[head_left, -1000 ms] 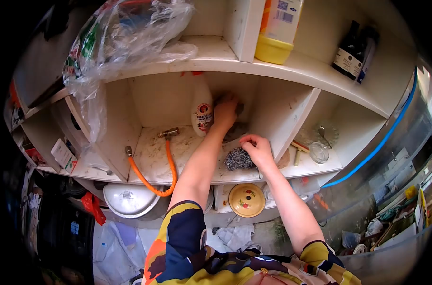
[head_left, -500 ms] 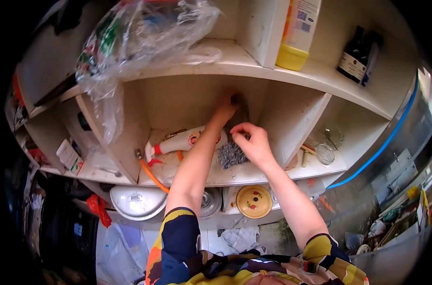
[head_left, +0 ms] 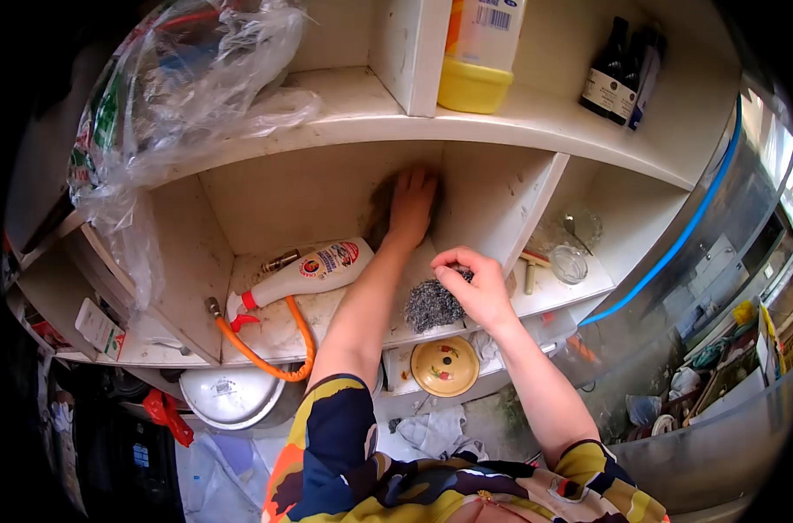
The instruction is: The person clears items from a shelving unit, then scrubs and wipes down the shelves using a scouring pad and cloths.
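Grey wiry bundle (head_left: 433, 305) sits under our right hand (head_left: 479, 286), fingers curled (pinching it or not, we cannot tell). Our left hand (head_left: 413, 207), fingers slightly spread, meets a dark patch (head_left: 380, 209). We judge it reaching; moving calls for clearing the white bottle (head_left: 302, 276) leftward.

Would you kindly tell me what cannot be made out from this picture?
Head view:
Anything under the left hand: hidden by that hand.
Part of the scourer: behind the right hand.
Spray bottle, fine print: too small.
Barcoded container, top: cut off by the upper edge.
Bag, contents: obscured by crumpled plastic.
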Demonstrator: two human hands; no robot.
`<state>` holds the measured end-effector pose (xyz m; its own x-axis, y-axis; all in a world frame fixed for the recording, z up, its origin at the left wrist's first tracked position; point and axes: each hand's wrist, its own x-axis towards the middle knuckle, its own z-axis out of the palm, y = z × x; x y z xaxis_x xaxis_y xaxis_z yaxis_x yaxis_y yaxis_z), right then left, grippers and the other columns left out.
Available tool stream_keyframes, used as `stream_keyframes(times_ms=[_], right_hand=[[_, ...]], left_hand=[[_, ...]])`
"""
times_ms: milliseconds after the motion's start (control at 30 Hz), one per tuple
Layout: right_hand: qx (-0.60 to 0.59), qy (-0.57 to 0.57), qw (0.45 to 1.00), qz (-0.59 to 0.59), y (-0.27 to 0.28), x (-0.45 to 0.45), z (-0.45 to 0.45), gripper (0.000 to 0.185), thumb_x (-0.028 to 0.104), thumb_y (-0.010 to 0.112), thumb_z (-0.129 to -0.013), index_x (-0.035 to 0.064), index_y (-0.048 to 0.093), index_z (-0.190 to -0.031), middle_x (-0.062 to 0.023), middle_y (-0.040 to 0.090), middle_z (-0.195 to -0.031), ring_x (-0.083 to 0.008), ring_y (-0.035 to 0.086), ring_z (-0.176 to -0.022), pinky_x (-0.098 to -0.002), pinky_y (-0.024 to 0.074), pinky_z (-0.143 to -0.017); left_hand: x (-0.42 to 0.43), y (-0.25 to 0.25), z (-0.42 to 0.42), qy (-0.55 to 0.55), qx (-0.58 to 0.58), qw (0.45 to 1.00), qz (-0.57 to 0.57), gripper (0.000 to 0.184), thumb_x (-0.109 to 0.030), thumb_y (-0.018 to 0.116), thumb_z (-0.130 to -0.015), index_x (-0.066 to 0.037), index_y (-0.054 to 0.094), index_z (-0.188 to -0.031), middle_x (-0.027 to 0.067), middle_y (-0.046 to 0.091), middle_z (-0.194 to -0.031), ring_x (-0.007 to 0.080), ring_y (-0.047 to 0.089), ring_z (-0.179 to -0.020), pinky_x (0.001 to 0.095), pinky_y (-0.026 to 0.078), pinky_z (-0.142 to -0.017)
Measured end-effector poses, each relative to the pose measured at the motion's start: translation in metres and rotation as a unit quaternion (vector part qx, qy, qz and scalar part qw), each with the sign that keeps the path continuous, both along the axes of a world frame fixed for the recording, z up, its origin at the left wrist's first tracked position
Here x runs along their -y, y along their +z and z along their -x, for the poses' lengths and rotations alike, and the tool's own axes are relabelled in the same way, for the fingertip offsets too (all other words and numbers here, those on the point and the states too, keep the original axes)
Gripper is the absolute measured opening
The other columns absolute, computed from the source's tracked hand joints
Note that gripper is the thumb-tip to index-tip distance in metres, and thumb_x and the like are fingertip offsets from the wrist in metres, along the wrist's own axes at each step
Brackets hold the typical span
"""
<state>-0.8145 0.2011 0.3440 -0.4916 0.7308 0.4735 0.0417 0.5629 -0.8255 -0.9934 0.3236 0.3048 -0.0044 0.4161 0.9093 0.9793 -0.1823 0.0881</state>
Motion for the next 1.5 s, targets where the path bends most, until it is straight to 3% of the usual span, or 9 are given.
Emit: stream_keyframes(times_ms=[167, 333, 400, 567, 900, 967, 1167, 1467, 1500], right_hand=[[0.021, 0.049, 0.998, -0.031, 0.000, 0.016, -0.014, 0.011, 0.006, 0.060, -0.081, -0.0015, 0.064, -0.088, -0.0039, 0.061, -0.084, -0.0110, 0.057, -0.081, -0.0242, 0.0446, -0.075], [-0.002, 0.085, 0.996, -0.012, 0.008, 0.032, -0.025, 0.010, 0.005, 0.059, -0.082, -0.0026, 0.062, -0.087, -0.0049, 0.060, -0.084, -0.0127, 0.057, -0.082, -0.0256, 0.0445, -0.077], [-0.023, 0.087, 0.996, -0.003, 0.014, 0.040, -0.029, 0.010, 0.005, 0.059, -0.082, -0.0028, 0.062, -0.087, -0.0055, 0.060, -0.084, -0.0129, 0.057, -0.081, -0.0256, 0.0444, -0.076], [-0.099, 0.039, 0.994, -0.033, 0.025, 0.040, -0.033, 0.007, 0.002, 0.058, -0.082, -0.0024, 0.062, -0.085, -0.0033, 0.060, -0.081, -0.0103, 0.056, -0.078, -0.0231, 0.0443, -0.073], [-0.028, -0.108, 0.956, -0.271, 0.042, 0.033, 0.021, 0.006, 0.001, 0.059, -0.079, -0.0004, 0.062, -0.084, -0.0090, 0.061, -0.080, -0.0192, 0.060, -0.074, -0.0266, 0.0460, -0.071], [-0.032, -0.130, 0.946, -0.295, 0.041, 0.028, 0.024, 0.007, 0.003, 0.060, -0.078, 0.0007, 0.063, -0.084, -0.0101, 0.061, -0.082, -0.0243, 0.061, -0.075, -0.0291, 0.0470, -0.070], [0.048, -0.187, 0.916, -0.351, 0.027, 0.009, 0.038, 0.007, 0.004, 0.060, -0.075, 0.0019, 0.063, -0.080, -0.0118, 0.062, -0.083, -0.0291, 0.061, -0.078, -0.0377, 0.0483, -0.068], [0.295, -0.179, 0.899, -0.270, -0.038, -0.021, 0.050, 0.022, 0.010, 0.058, -0.074, 0.0088, 0.067, -0.094, -0.0111, 0.063, -0.100, -0.0314, 0.061, -0.091, -0.0414, 0.0497, -0.077], [0.294, -0.184, 0.900, -0.264, -0.043, -0.026, 0.054, 0.022, 0.010, 0.058, -0.074, 0.0088, 0.067, -0.094, -0.0111, 0.063, -0.100, -0.0314, 0.061, -0.091, -0.0414, 0.0497, -0.077]], left_hand=[[-0.010, -0.028, 0.011, -0.087, 0.124, 0.980, 0.126, 0.048, 0.009, 0.059, -0.064, -0.004, 0.058, -0.110, 0.0168, 0.051, -0.119, 0.0383, 0.047, -0.111, 0.0438, 0.040, -0.096], [0.027, 0.088, 0.005, -0.208, 0.359, 0.910, -0.025, 0.053, -0.004, 0.065, -0.072, 0.000, 0.048, -0.122, 0.0167, 0.050, -0.126, 0.0306, 0.047, -0.117, 0.0375, 0.039, -0.097], [0.033, 0.108, -0.016, -0.469, 0.627, 0.620, 0.045, 0.057, -0.011, 0.072, -0.070, -0.003, 0.052, -0.123, 0.0165, 0.052, -0.126, 0.0323, 0.052, -0.112, 0.0393, 0.044, -0.092], [0.069, 0.066, -0.085, -0.379, 0.309, 0.871, -0.036, 0.066, -0.018, 0.068, -0.073, -0.002, 0.039, -0.131, 0.0190, 0.046, -0.128, 0.0270, 0.044, -0.120, 0.0346, 0.033, -0.103], [0.115, -0.037, -0.071, -0.199, 0.279, 0.937, 0.067, 0.037, -0.011, 0.061, -0.082, -0.003, 0.051, -0.116, 0.0156, 0.060, -0.106, 0.0236, 0.054, -0.105, 0.0357, 0.045, -0.088], [0.144, -0.016, -0.055, -0.364, 0.626, 0.688, -0.040, 0.045, -0.010, 0.062, -0.082, -0.001, 0.047, -0.123, 0.0135, 0.058, -0.111, 0.0184, 0.052, -0.107, 0.0328, 0.045, -0.088], [0.201, -0.022, -0.037, -0.360, 0.733, 0.540, -0.206, 0.050, -0.008, 0.057, -0.088, -0.001, 0.036, -0.133, 0.0114, 0.048, -0.125, 0.0190, 0.049, -0.110, 0.0315, 0.038, -0.097], [0.218, -0.017, 0.028, -0.199, 0.634, 0.723, -0.190, 0.051, -0.005, 0.062, -0.079, 0.001, 0.044, -0.127, 0.0154, 0.046, -0.125, 0.0263, 0.047, -0.115, 0.0355, 0.038, -0.098], [0.218, -0.008, 0.034, -0.107, 0.511, 0.847, -0.099, 0.054, -0.004, 0.063, -0.076, 0.000, 0.045, -0.126, 0.0170, 0.046, -0.125, 0.0297, 0.048, -0.114, 0.0366, 0.039, -0.097]])
